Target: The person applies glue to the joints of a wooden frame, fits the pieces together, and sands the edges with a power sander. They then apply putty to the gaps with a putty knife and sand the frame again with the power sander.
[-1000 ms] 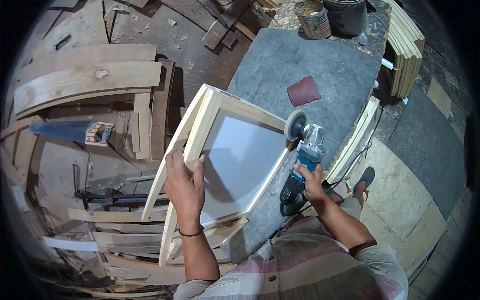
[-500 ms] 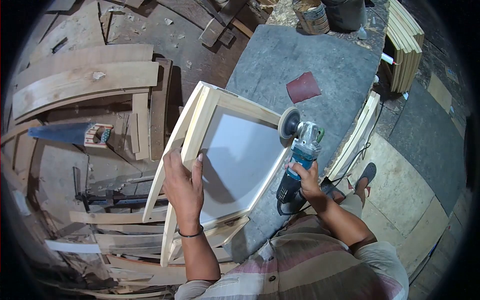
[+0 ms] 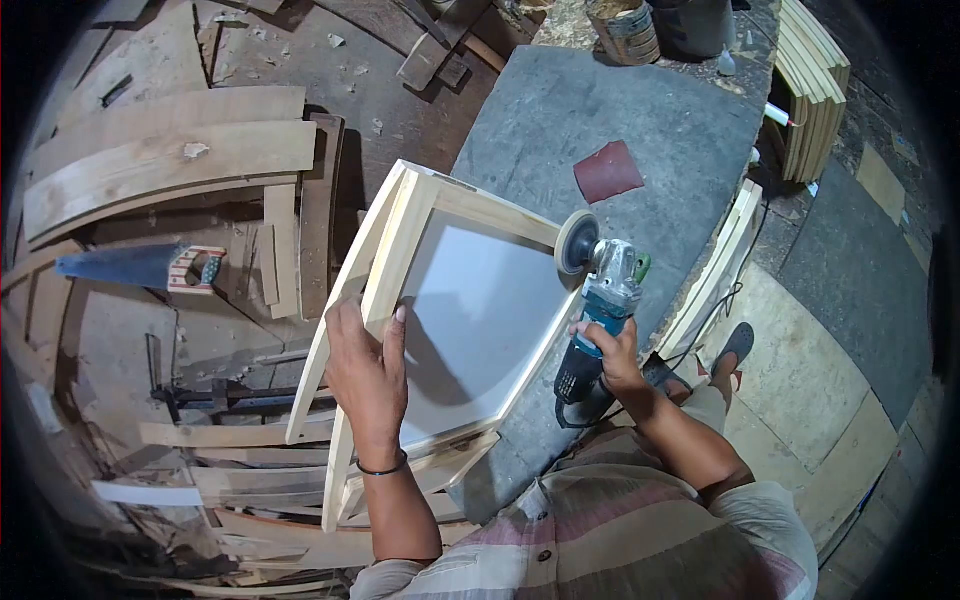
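My left hand (image 3: 367, 375) grips the left side rail of a pale wooden frame (image 3: 398, 245), which has a white panel (image 3: 475, 310) inside it. The frame stands tilted on a grey-topped bench (image 3: 530, 130). In my right hand (image 3: 613, 357) is a teal and black angle grinder (image 3: 598, 320), held by its body. Its round sanding disc (image 3: 577, 243) is at the frame's upper right corner. Beyond the disc, a dark red piece of sandpaper (image 3: 608, 172) lies on the bench.
A handsaw (image 3: 130, 268) and curved boards (image 3: 180, 150) lie at the left. Tins (image 3: 622, 32) stand at the bench's far end, beside stacked curved strips (image 3: 810, 90). The grinder's cord runs by the right bench edge, near my sandalled foot (image 3: 733, 350).
The grinder and its disc have shifted very slightly at the frame's corner. Both hands keep their hold.
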Tool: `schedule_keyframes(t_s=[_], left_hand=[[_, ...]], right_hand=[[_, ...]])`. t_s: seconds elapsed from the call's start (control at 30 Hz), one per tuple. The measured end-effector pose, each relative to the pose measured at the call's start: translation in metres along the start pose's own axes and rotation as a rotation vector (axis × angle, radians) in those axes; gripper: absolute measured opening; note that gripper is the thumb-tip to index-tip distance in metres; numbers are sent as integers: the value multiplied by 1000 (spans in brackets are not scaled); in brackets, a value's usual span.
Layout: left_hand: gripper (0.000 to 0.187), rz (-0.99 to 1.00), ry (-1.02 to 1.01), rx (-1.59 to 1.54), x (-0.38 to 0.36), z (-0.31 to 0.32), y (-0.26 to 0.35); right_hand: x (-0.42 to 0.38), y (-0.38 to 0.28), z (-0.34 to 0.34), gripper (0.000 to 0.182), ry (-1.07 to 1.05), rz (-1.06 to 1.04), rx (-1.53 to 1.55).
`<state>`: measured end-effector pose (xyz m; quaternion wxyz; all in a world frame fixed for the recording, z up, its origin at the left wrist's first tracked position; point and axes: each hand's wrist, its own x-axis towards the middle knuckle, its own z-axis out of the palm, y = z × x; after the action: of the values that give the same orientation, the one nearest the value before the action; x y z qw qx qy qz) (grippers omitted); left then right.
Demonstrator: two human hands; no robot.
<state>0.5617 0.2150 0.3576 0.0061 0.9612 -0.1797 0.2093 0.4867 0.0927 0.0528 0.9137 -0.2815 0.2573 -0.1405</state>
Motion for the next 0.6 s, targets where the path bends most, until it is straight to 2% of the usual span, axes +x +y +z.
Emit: schedule_keyframes(t_s=[0.6], left_hand=[[37,-27,-36,42,0,1,-1]], right_hand=[[-2,-1,-6,25,-10,31,-11]])
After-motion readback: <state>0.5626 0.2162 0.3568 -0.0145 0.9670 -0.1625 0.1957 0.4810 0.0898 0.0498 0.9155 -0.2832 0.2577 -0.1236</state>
